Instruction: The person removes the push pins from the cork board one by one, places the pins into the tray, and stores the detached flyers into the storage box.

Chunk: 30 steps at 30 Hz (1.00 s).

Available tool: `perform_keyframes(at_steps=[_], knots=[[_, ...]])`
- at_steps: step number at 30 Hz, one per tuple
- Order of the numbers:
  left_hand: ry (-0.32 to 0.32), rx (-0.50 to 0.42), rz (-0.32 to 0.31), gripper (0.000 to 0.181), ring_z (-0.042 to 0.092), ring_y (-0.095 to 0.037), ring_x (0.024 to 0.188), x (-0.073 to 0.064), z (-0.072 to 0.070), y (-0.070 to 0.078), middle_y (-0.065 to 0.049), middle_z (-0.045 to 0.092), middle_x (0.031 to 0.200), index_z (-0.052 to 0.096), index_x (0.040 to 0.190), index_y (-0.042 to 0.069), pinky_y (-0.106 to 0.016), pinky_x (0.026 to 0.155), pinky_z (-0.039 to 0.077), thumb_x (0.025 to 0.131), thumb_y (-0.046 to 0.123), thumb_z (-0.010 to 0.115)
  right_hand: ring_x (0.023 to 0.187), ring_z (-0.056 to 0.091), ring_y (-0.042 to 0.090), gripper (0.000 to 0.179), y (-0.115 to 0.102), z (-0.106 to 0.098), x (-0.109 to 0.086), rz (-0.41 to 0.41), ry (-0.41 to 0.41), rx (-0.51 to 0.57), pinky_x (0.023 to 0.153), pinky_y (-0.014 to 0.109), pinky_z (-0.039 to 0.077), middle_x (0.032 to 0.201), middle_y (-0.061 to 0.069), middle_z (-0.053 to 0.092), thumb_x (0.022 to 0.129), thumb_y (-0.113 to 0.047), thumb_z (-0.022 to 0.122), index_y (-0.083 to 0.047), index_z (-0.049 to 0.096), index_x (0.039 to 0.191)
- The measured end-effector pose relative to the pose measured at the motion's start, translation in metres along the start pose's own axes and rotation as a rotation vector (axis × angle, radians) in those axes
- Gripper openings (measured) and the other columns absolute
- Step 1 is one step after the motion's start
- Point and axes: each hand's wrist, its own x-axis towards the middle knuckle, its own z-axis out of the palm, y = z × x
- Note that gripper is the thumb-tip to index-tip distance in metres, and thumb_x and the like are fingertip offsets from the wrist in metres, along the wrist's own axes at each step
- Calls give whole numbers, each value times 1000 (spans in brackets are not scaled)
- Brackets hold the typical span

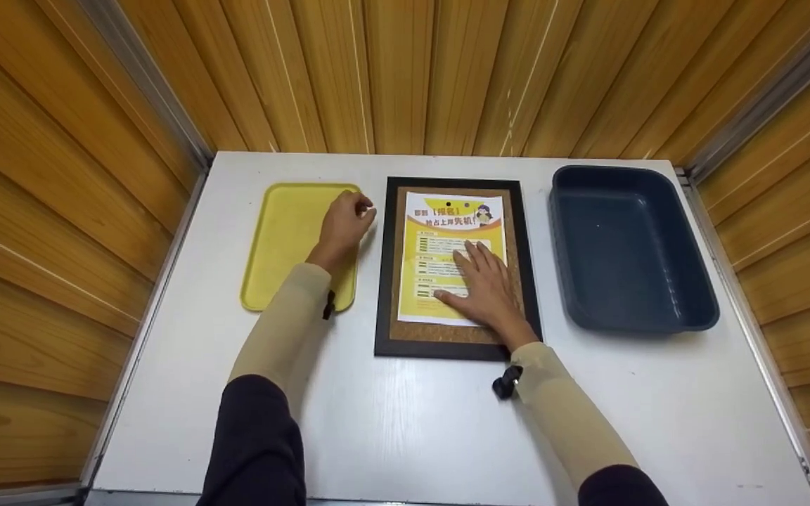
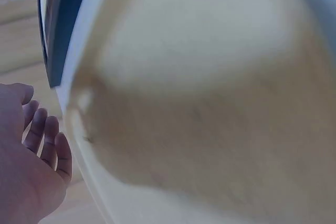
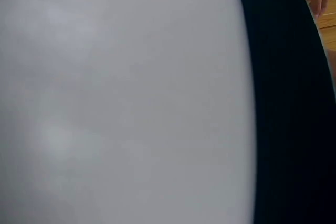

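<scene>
A yellow sheet of printed paper [image 1: 422, 302] lies on a cork board [image 1: 440, 332] with a black frame [image 1: 385, 281]. My right hand [image 1: 482, 288] rests on the lower right of the sheet, fingers spread. Near the paper's top edge is a small black dot, perhaps a pin. My left hand [image 1: 344, 226] is over the right edge of a yellow tray [image 1: 285, 239], left of the board. Its fingers are loosely bent; the left wrist view shows this hand [image 2: 37, 166] with nothing visible in it. The board's dark edge [image 2: 73, 30] appears there too.
To the right of the board stands a deep dark blue bin [image 1: 630, 253]. All of it is on a white table [image 1: 405, 422], with wooden plank walls [image 1: 405, 77] at the back and both sides.
</scene>
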Motion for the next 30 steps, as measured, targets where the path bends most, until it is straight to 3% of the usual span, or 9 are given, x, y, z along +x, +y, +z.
perform_keyframes(at_steps=[8, 14, 21, 24, 27, 30], knots=[[-73, 22, 105, 25, 59, -20, 101, 8, 40, 42, -7, 60, 113, 72, 122, 5, -35, 89, 51, 102, 21, 72, 162, 10, 36, 95, 1, 3, -2, -14, -10, -30, 125, 63, 11, 176, 10, 20, 90, -85, 52, -27, 39, 165], [-122, 15, 127, 31, 62, -19, 111, 14, 61, 64, -8, 60, 121, 70, 130, 5, -30, 96, 52, 103, 21, 71, 162, 7, 37, 99, -2, 5, -3, -24, -11, -55, 125, 64, 9, 176, 10, 18, 88, -89, 49, -28, 37, 166], [-173, -8, 75, 36, 59, -15, 114, 23, 83, 80, -4, 59, 126, 67, 137, 7, -27, 100, 49, 104, 21, 71, 162, 6, 35, 98, -3, 3, -1, -29, -33, -74, 125, 64, 7, 177, 8, 15, 89, -89, 45, -29, 38, 166], [-211, -11, 58, 42, 54, -21, 134, 26, 93, 84, -6, 60, 136, 64, 143, 8, -30, 111, 45, 104, 23, 70, 163, 5, 34, 99, -3, 3, -1, -21, -46, -76, 126, 63, 6, 177, 7, 14, 89, -90, 44, -29, 37, 166], [-246, 7, 37, 46, 38, -25, 152, 30, 101, 86, -8, 57, 147, 61, 147, 9, -34, 122, 34, 105, 25, 70, 163, 4, 33, 99, -3, 3, -2, -12, -58, -71, 126, 62, 5, 177, 7, 13, 89, -91, 45, -29, 37, 166], [-256, 25, 5, 47, 28, -25, 158, 34, 106, 87, -7, 53, 152, 61, 148, 12, -36, 125, 27, 105, 27, 69, 163, 4, 33, 99, -3, 2, -2, -7, -57, -66, 126, 63, 5, 177, 6, 13, 88, -90, 45, -29, 37, 166]])
